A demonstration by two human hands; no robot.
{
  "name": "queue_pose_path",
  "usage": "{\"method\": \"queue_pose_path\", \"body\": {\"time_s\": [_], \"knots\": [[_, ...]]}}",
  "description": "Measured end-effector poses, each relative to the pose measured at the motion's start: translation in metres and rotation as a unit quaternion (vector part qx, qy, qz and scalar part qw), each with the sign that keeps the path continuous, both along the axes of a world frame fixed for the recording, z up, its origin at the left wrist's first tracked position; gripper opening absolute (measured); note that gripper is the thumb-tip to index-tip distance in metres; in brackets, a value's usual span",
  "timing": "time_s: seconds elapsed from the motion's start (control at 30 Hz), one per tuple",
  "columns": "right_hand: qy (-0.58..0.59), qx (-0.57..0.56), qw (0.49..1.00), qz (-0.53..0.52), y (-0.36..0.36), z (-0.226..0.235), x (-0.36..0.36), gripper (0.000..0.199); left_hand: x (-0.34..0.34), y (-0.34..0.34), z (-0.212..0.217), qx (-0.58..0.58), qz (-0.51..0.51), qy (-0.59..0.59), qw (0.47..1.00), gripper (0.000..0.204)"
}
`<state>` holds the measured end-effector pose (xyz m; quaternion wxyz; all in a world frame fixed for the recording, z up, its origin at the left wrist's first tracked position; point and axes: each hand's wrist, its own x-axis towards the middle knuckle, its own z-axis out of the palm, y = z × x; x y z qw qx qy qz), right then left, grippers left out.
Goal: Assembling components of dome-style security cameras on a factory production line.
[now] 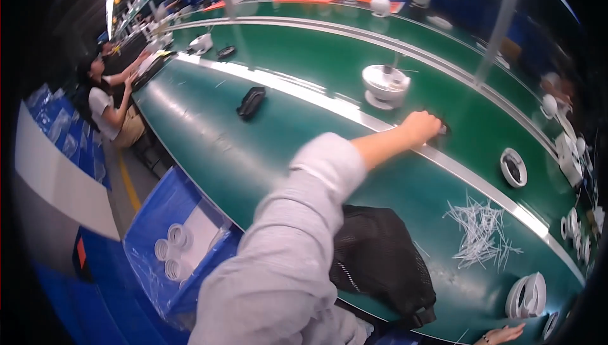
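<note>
My left hand (421,128), at the end of a rolled-up grey sleeve, reaches over the pale rail at the belt's edge. Its fingers are curled at a dark piece (445,128), mostly hidden behind them, whose kind I cannot make out. Just beyond it, a white round housing (386,84) stands on the green conveyor belt (304,47). Below my forearm, a black mesh bag (383,259) lies at the near edge of the green worktable (209,133). A small black item (251,102) rests farther left on the worktable. My right hand is out of view.
Loose white strips, perhaps cable ties (479,231), and a white ring-shaped part (526,295) lie at right. Another person's hand (503,334) with a bracelet is below them. A blue bin (142,244) holds white rings. A person (111,95) sits at far left.
</note>
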<state>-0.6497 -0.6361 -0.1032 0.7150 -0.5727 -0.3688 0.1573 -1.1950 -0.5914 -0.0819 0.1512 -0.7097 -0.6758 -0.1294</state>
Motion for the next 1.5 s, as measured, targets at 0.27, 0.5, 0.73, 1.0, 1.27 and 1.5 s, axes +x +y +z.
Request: {"method": "queue_pose_path", "body": {"time_s": [0.27, 0.5, 0.73, 1.0, 1.27, 1.5], "knots": [[-0.216, 0.228, 0.926, 0.21, -0.027, 0.1, -0.138, 0.058, -0.081, -0.22, -0.006, 0.104, 0.098, 0.008, 0.99, 0.014], [-0.519, 0.227, 0.535, 0.626, -0.139, 0.13, -0.361, 0.044, -0.127, -0.293, -0.021, 0.08, 0.206, -0.049, 0.974, 0.042], [-0.651, 0.231, 0.136, 0.71, -0.246, 0.088, -0.494, 0.073, -0.129, -0.491, -0.05, 0.465, 0.236, -0.064, 0.851, 0.042], [-0.743, 0.173, 0.066, 0.644, -0.305, 0.058, -0.573, 0.132, -0.147, -0.81, -0.354, 0.107, 0.735, -0.178, 0.645, 0.055], [-0.697, 0.139, 0.1, 0.697, -0.323, 0.023, -0.615, 0.131, -0.322, -0.535, -0.349, 0.102, 0.336, -0.284, 0.892, 0.046], [-0.725, 0.107, 0.122, 0.67, -0.318, 0.043, -0.605, 0.134, -0.373, -0.5, -0.318, 0.214, 0.205, -0.382, 0.875, 0.048]]}}
